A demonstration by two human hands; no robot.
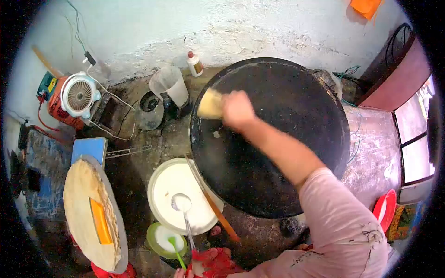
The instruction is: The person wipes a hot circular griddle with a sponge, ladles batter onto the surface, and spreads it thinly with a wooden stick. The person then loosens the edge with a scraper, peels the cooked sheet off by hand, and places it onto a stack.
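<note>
My right hand (238, 111) is closed on a pale yellow flat piece (211, 104), blurred by motion, whose exact kind I cannot make out. It is over the left part of a large round black griddle (278, 153). A small pale scrap (216, 134) lies on the griddle below it. At the bottom edge, only some fingertips of my left hand (179, 273) show, close to the end of a green spoon (177, 251). That spoon stands in a green bowl (153, 241) of white stuff. Beside it, a metal ladle (187, 222) rests in a big basin (152, 197) of white batter.
A long wooden-handled blade (218, 208) lies across the basin's rim. At left, a stack of thin pancakes (83, 208) carries an orange scraper (101, 221). Behind stand a fan (79, 96), a clear pitcher (169, 85) and a bottle (194, 65). A red basin (385, 208) is at right.
</note>
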